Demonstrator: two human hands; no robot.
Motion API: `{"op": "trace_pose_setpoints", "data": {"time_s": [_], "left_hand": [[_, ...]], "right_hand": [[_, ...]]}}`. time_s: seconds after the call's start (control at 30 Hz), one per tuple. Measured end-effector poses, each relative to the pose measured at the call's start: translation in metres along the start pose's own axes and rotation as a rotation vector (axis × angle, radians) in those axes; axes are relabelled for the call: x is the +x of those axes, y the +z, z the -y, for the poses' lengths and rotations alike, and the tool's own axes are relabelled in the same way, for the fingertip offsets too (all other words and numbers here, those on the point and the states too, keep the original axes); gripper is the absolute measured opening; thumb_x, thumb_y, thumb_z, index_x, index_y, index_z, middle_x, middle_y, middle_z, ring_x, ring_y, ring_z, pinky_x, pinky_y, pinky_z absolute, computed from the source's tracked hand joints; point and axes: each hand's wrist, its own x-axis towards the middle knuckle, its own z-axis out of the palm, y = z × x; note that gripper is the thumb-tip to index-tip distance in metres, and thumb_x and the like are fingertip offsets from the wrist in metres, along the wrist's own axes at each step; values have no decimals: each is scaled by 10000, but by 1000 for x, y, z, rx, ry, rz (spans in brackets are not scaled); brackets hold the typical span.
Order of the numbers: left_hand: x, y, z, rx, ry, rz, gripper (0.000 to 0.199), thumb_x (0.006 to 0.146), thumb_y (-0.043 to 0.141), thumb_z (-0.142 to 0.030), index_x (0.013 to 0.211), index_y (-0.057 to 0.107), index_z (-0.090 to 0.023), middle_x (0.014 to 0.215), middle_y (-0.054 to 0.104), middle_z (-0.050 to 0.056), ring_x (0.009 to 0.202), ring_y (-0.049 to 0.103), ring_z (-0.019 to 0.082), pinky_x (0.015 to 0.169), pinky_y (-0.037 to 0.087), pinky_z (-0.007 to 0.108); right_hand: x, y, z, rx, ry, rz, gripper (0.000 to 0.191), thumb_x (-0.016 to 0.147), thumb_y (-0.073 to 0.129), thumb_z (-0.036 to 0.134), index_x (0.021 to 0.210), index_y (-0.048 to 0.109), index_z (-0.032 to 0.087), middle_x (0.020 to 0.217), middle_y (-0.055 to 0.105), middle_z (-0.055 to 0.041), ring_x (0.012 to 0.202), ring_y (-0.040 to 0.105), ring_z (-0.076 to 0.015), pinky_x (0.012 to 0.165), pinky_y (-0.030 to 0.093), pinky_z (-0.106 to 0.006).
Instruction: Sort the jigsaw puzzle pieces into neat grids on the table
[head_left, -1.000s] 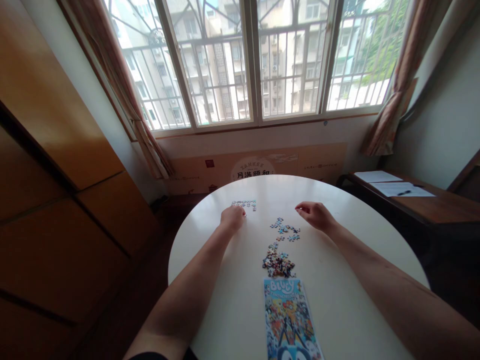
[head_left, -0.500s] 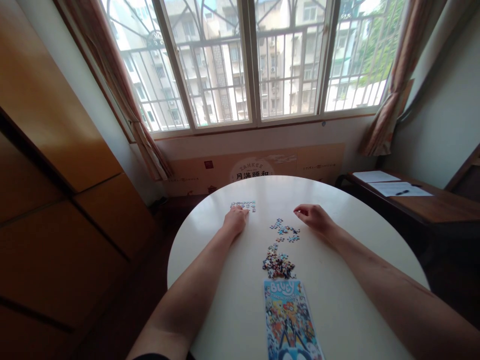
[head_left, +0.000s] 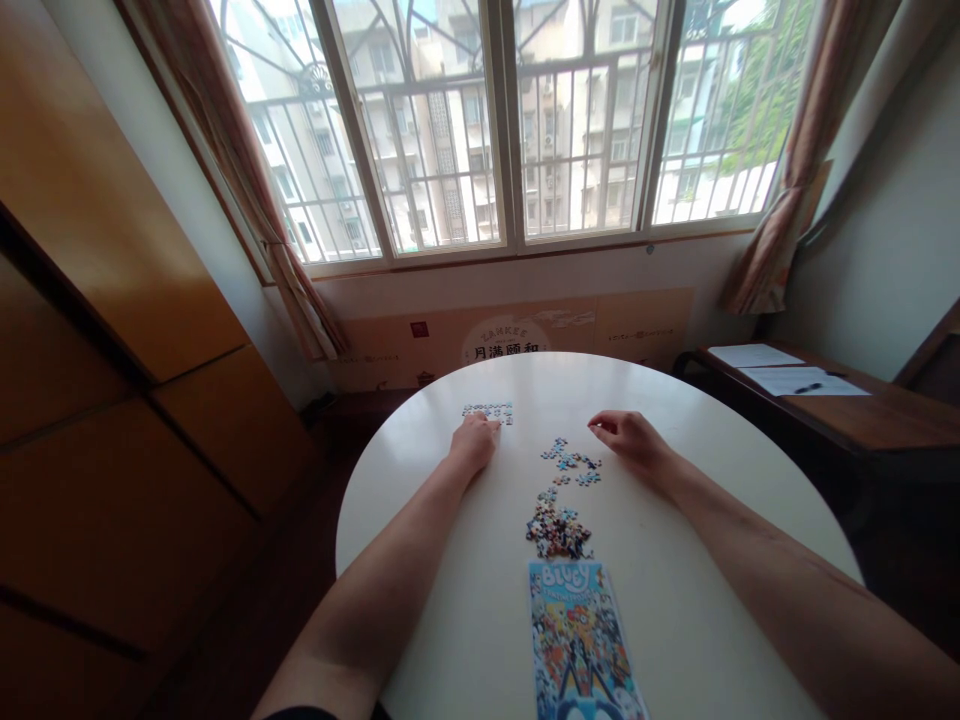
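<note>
On the round white table, a partly joined puzzle section lies at the far left. My left hand rests at its near edge with fingers bent; what they hold, if anything, is hidden. Right of the loose pieces, my right hand rests on the table, fingers curled together, and anything between them is too small to make out. A heap of puzzle pieces lies nearer me, in the middle. Just below it is a blue picture sheet lettered "Bluey".
A brown side table with papers and dark pens stands at the right. Behind the round table are a printed cardboard panel and a barred window. Orange-brown cabinets line the left.
</note>
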Motion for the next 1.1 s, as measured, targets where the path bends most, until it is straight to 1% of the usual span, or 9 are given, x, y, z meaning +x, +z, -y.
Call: {"op": "trace_pose_setpoints", "data": {"time_s": [0.27, 0.57, 0.73, 0.8, 0.9, 1.0, 1.07, 1.1], "left_hand": [[-2, 0, -7, 55, -6, 11, 370, 899, 423, -147, 1105, 714, -245, 1076, 585, 98, 1004, 522, 231, 806, 467, 306], [-2, 0, -7, 48, -2, 2, 376, 905, 425, -144, 1127, 711, -245, 1074, 584, 104, 1010, 531, 235, 833, 465, 316], [-3, -1, -7, 50, -4, -11, 351, 920, 423, -175, 1085, 726, -242, 1057, 590, 101, 988, 547, 230, 812, 473, 309], [-3, -1, -7, 42, -4, -29, 351, 918, 430, -174, 1107, 718, -239, 1045, 596, 98, 979, 557, 224, 813, 474, 302], [-3, -1, -8, 6, -2, -77, 389, 905, 452, -164, 1212, 671, -260, 1056, 606, 85, 964, 578, 209, 810, 477, 288], [-5, -6, -12, -33, -2, -117, 372, 891, 481, -171, 1199, 669, -263, 1086, 621, 70, 928, 602, 192, 794, 477, 277], [-7, -12, -15, -56, 30, -119, 296, 896, 490, -201, 1103, 700, -234, 1061, 646, 64, 884, 612, 182, 776, 470, 272], [-8, -15, -16, -67, 76, -104, 254, 898, 497, -224, 1033, 713, -218, 1017, 663, 60, 859, 612, 179, 762, 463, 269]], "right_hand": [[-1, 0, 3, -1, 6, 10, 272, 849, 540, 357, 885, 748, 185, 716, 699, -33, 635, 606, -161, 601, 416, -257], [-1, 2, 2, -7, 0, 19, 269, 844, 543, 354, 888, 751, 189, 727, 708, -35, 648, 617, -166, 612, 425, -259], [-2, 2, 0, -15, 5, 18, 262, 845, 547, 347, 888, 750, 187, 723, 706, -34, 640, 616, -164, 607, 427, -258], [-2, 0, 2, -20, 0, 14, 255, 846, 546, 336, 885, 750, 187, 723, 706, -35, 643, 619, -165, 609, 430, -258], [0, -3, 12, -55, -44, 15, 226, 839, 557, 303, 882, 750, 194, 722, 706, -31, 642, 617, -160, 626, 435, -260], [0, -4, 33, -95, -139, 44, 200, 833, 570, 270, 889, 752, 206, 719, 702, -19, 624, 600, -144, 630, 428, -255], [-1, -3, 49, -66, -237, 155, 189, 830, 573, 242, 889, 752, 222, 712, 701, -3, 628, 601, -131, 624, 418, -238], [-3, -2, 57, -47, -282, 223, 185, 816, 582, 219, 885, 754, 229, 710, 702, 4, 631, 602, -125, 624, 416, -230]]}}
